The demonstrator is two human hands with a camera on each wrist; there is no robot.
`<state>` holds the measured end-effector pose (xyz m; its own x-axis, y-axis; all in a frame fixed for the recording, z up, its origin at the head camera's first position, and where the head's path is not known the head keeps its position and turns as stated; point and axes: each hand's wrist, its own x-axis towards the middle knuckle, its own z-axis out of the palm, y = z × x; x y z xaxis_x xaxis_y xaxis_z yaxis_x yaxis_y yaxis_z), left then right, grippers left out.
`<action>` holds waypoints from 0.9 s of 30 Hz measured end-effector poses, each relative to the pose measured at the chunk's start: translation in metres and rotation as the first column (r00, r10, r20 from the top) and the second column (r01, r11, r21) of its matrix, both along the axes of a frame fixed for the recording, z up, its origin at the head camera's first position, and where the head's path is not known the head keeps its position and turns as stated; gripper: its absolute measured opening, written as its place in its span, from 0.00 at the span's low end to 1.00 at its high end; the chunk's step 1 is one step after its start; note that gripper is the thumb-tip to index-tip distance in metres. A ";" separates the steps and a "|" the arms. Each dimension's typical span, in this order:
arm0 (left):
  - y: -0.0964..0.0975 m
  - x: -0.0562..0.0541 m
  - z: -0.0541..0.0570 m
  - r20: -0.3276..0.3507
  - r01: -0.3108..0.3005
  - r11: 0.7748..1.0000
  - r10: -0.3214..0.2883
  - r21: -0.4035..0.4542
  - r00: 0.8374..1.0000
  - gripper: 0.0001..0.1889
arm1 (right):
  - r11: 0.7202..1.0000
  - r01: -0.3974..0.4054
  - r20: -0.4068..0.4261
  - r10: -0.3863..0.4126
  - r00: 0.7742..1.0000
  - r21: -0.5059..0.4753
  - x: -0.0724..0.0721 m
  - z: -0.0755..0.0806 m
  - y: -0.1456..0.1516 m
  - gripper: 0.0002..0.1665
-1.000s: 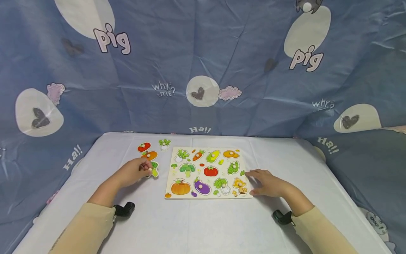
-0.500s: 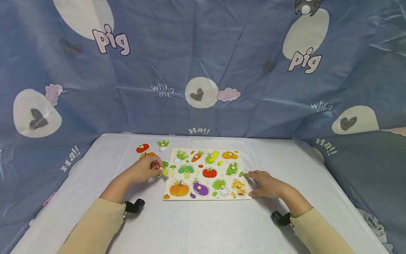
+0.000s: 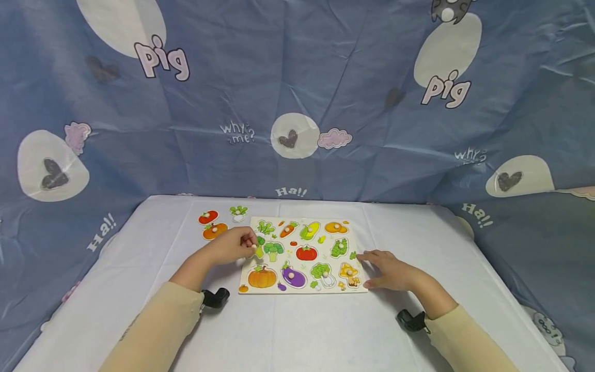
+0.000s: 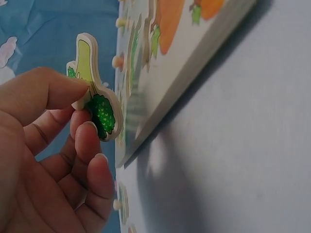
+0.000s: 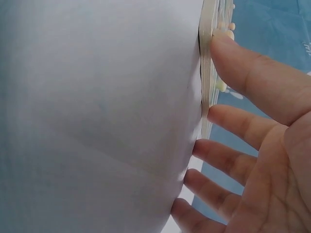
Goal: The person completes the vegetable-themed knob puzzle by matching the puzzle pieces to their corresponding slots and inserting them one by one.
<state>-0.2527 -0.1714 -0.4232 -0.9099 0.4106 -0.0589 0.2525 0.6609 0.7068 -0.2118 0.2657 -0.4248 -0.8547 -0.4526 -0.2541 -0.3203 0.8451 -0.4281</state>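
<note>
My left hand (image 3: 230, 245) pinches a wooden broccoli puzzle piece (image 4: 103, 116) between thumb and fingers. The piece hangs over the left part of the puzzle board (image 3: 279, 287), just left of the printed broccoli (image 3: 273, 249); in the left wrist view it is tilted and clear of the surface. At the board's right edge rests my right hand (image 3: 390, 268), its fingers spread. In the right wrist view the thumb and index fingertip touch the board's edge (image 5: 206, 73), and the other fingertips are by the white cloth.
Left of the board lie a tomato piece (image 3: 208, 217), a pumpkin piece (image 3: 215, 231) and a white radish piece (image 3: 239, 213). Several knobbed pieces sit in the board, such as the eggplant (image 3: 294, 277) and the mushroom (image 3: 349, 274). A patterned blue curtain (image 3: 297, 170) stands behind the table.
My left hand has carried the broccoli piece rightward from beside the pumpkin piece to over the board's left part. The right hand stays at the board's right edge.
</note>
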 end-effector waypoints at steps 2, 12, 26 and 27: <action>0.004 -0.002 -0.001 0.006 0.002 1.000 -0.002 -0.010 1.000 0.06 | 1.000 0.001 -0.001 -0.001 1.000 0.002 0.000 0.000 0.000 0.46; 0.027 -0.007 -0.001 0.022 0.017 0.998 -0.016 -0.064 1.000 0.06 | 1.000 0.000 0.007 0.000 1.000 -0.001 -0.001 -0.001 0.002 0.46; 0.039 -0.010 -0.011 0.015 0.008 0.994 -0.007 -0.113 1.000 0.07 | 1.000 -0.007 0.003 0.007 1.000 -0.014 0.000 -0.001 0.002 0.46; 0.039 -0.010 -0.011 0.013 0.007 0.993 -0.006 -0.116 1.000 0.07 | 1.000 -0.007 0.004 0.007 1.000 -0.016 0.001 -0.001 0.002 0.46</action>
<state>-0.2626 -0.1325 -0.4344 -0.9062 0.4060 -0.1177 0.2487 0.7372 0.6283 -0.2113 0.2678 -0.4261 -0.8506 -0.4623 -0.2505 -0.3239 0.8360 -0.4430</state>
